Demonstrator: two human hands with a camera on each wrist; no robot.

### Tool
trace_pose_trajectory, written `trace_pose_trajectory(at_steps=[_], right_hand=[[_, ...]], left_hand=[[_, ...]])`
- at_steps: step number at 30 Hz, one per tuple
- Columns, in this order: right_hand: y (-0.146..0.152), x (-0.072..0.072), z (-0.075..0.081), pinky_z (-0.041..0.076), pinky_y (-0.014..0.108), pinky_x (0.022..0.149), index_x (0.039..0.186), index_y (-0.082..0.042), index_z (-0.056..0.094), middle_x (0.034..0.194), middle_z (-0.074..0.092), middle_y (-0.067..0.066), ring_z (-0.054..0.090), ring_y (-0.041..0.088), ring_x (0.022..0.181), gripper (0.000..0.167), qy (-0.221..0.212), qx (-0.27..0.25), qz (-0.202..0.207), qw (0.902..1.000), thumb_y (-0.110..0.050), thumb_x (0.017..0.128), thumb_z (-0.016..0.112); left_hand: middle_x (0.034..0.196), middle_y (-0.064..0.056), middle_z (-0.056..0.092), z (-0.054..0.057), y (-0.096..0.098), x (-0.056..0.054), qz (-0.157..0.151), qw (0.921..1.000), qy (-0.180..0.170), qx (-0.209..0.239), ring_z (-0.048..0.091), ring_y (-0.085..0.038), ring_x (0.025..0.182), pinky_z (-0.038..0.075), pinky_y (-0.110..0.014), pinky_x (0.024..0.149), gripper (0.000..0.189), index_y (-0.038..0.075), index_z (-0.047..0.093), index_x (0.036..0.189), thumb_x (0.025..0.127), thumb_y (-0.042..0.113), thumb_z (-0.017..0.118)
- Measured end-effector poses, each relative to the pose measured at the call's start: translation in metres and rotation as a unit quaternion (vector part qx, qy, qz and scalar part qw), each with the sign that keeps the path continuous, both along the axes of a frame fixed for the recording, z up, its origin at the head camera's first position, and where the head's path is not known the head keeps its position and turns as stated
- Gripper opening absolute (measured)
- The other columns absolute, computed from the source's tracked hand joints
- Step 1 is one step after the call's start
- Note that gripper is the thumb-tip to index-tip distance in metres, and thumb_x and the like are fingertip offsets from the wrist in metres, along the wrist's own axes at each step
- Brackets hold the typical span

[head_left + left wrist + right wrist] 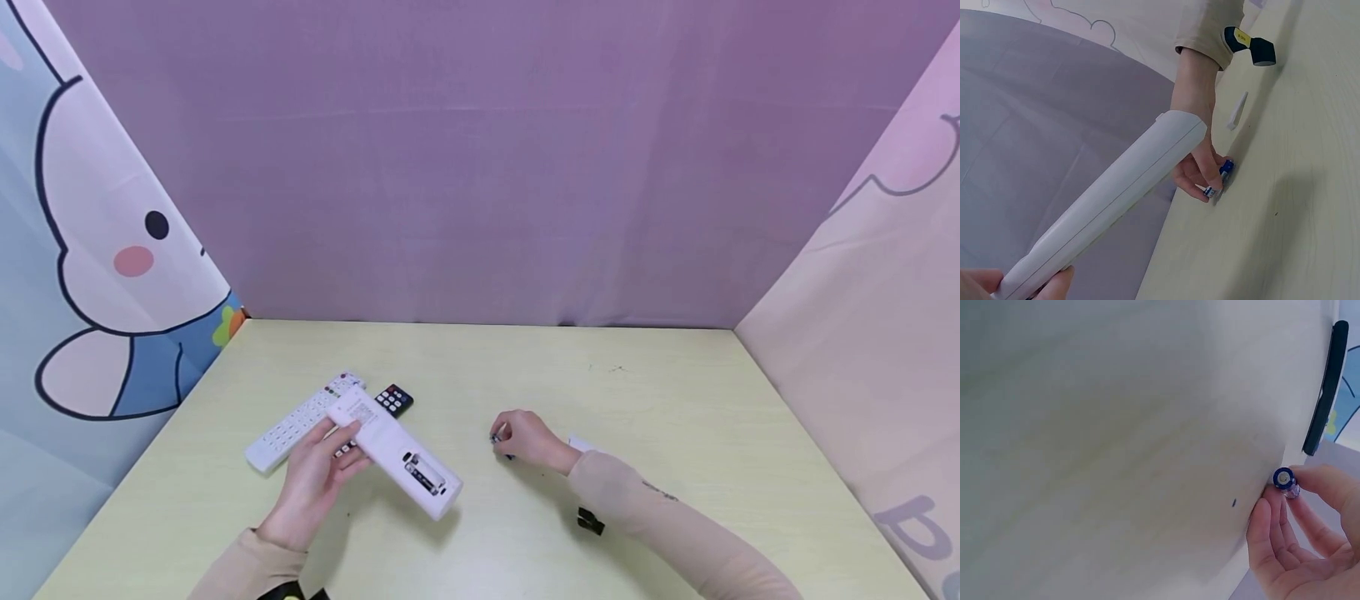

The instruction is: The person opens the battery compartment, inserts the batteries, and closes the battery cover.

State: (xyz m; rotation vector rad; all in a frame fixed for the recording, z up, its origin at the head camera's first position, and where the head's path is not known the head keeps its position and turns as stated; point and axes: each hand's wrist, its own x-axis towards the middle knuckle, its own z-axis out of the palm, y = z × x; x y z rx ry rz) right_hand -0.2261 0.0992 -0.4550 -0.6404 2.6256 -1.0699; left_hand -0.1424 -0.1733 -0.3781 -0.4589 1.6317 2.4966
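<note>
My left hand grips a white remote control by one end, raised off the table with its back up. The battery compartment at its far end is uncovered, and a dark battery shows inside. In the left wrist view the remote appears edge-on, slanting across in front of the other arm. My right hand pinches a small blue battery between thumb and finger, low over the table to the right of the remote. A small white piece lies on the table by the right wrist.
Another white remote lies button side up at left. Partly beneath the held one is a small black remote with white buttons. The pale table is bounded by a purple backdrop and printed side panels.
</note>
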Motion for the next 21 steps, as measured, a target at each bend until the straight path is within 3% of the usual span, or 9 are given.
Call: trace_pose_trajectory(at_steps=[4,8,11,14,18,21], right_hand=[[0.002,0.001,0.0,0.043,0.018,0.046,0.087,-0.001,0.061,0.066,0.055,0.0,0.048,0.007,0.054,0.015,0.001,-0.01,0.002,1.0,-0.002,0.074,0.066],[0.003,0.002,0.001,0.043,0.018,0.046,0.09,0.0,0.061,0.067,0.054,0.0,0.047,0.007,0.054,0.016,-0.005,-0.027,-0.001,0.9996,-0.003,0.075,0.066],[0.004,0.004,0.005,0.045,0.018,0.046,0.093,0.0,0.061,0.069,0.055,0.0,0.048,0.008,0.056,0.018,-0.006,-0.038,-0.002,0.9992,-0.003,0.076,0.065],[0.005,0.007,0.007,0.046,0.018,0.045,0.094,0.001,0.06,0.071,0.055,0.001,0.049,0.008,0.055,0.017,-0.001,-0.048,0.0,0.9989,-0.004,0.078,0.063],[0.007,0.01,0.008,0.046,0.019,0.043,0.094,0.001,0.061,0.072,0.055,0.001,0.05,0.009,0.054,0.016,0.006,-0.065,-0.003,0.9979,-0.003,0.079,0.063],[0.008,0.012,0.01,0.045,0.019,0.044,0.094,0.001,0.061,0.072,0.056,0.001,0.051,0.009,0.055,0.016,0.007,-0.075,-0.011,0.9971,-0.003,0.079,0.063]], left_hand=[[0.095,0.004,0.061,-0.003,0.0,-0.001,-0.006,0.9999,0.012,-0.008,0.063,-0.016,0.086,0.049,-0.032,0.086,0.054,0.005,0.02,0.138,0.09,0.004,0.043],[0.1,0.001,0.06,-0.018,-0.006,-0.004,-0.02,0.9981,0.059,-0.004,0.063,-0.019,0.089,0.05,-0.034,0.085,0.056,0.005,0.023,0.138,0.088,0.009,0.05],[0.101,0.002,0.06,-0.021,-0.007,-0.005,-0.024,0.997,0.073,-0.007,0.063,-0.019,0.089,0.05,-0.035,0.084,0.06,0.005,0.024,0.138,0.086,0.013,0.054],[0.099,0.004,0.061,-0.016,-0.004,-0.003,-0.019,0.9981,0.059,-0.003,0.063,-0.019,0.09,0.049,-0.035,0.085,0.059,0.006,0.024,0.138,0.087,0.01,0.053],[0.095,0.007,0.061,-0.002,0.002,0.001,-0.005,0.9999,0.011,-0.005,0.063,-0.016,0.087,0.049,-0.034,0.087,0.053,0.007,0.022,0.138,0.089,0.005,0.045],[0.095,0.005,0.06,0.002,0.003,0.001,-0.003,1.0,0.005,-0.004,0.063,-0.016,0.086,0.049,-0.033,0.086,0.051,0.007,0.022,0.138,0.091,0.003,0.041]])
